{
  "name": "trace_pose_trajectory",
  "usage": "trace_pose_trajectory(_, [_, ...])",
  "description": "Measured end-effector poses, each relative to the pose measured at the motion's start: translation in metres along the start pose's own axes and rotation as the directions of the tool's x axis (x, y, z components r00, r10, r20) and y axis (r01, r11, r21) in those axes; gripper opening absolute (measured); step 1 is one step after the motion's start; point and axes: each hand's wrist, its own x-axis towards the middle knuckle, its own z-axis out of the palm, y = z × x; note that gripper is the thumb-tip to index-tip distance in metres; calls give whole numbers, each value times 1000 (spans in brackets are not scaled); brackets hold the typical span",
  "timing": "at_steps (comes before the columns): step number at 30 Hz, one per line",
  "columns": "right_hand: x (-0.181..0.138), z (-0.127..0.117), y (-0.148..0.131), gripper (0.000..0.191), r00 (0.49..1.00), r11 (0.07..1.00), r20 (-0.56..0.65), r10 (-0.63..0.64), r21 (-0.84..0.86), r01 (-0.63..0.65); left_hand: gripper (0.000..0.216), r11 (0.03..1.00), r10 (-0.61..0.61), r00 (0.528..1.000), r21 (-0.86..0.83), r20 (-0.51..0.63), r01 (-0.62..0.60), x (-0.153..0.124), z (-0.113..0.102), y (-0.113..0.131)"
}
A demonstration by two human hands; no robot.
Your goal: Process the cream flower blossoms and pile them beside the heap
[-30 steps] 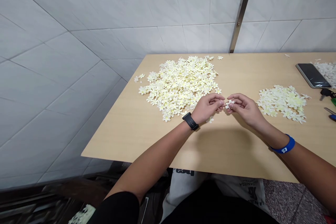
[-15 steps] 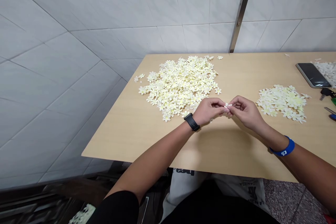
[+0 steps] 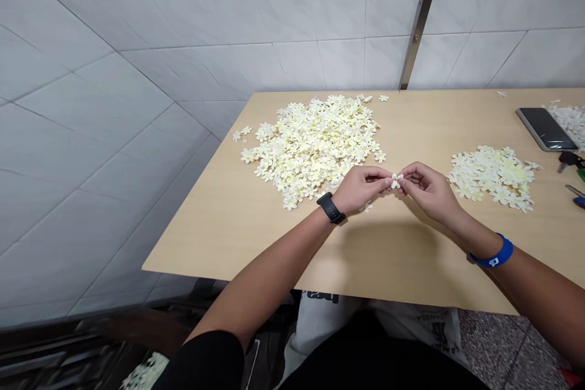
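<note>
Between my fingertips is a small white artificial flower, its petals facing up. My left hand, with a black watch on the wrist, pinches it from the left. From the right, my right hand pinches its other side, a blue band round that wrist. A big heap of pale yellow-white flowers lies just beyond and left of my left hand. Right of my right hand is a smaller flower pile. One loose flower lies partly hidden under my left hand.
The wooden tabletop meets a tiled wall at the back. At the right are a phone, a pile of small white pieces, a black key and a blue-handled tool. A metal bracket runs up the wall.
The flower between my fingers has opened out and turned, so its petals now show more fully. Both hands have stayed nearly in place, still pinching.
</note>
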Motion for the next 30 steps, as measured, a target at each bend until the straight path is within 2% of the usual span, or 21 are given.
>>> trace_pose_trajectory(5, [5, -6, -1, 15, 998, 998, -52, -35, -57, 32, 20, 996, -46, 998, -80, -50, 42, 3, 0, -4])
trace_pose_trajectory(9, [6, -6, -1, 20, 1000, 1000, -30, 4, -13, -5, 17, 997, 26, 991, -69, -131, -36, 3, 3, -4])
trace_pose_trajectory(15, [5, -3, 0, 38, 989, 978, 58, 136, 149, -143, 28, 994, 23, 998, -103, -52, -28, 2, 5, -5])
trace_pose_trajectory(19, [5, -6, -1, 40, 990, 984, 89, 110, 127, -121, 37, 986, -59, 998, -154, -11, 56, 2, 3, -5])
trace_pose_trajectory(24, [-1, 0, -6, 29, 997, 996, 6, 77, 52, -78, 38, 990, -81, 996, -118, -45, 75, -3, 10, -2])
trace_pose_trajectory(30, [-9, 11, -9, 24, 992, 997, -101, 75, 29, -72, 29, 998, 18, 995, 69, -93, -12, -9, 16, 2])
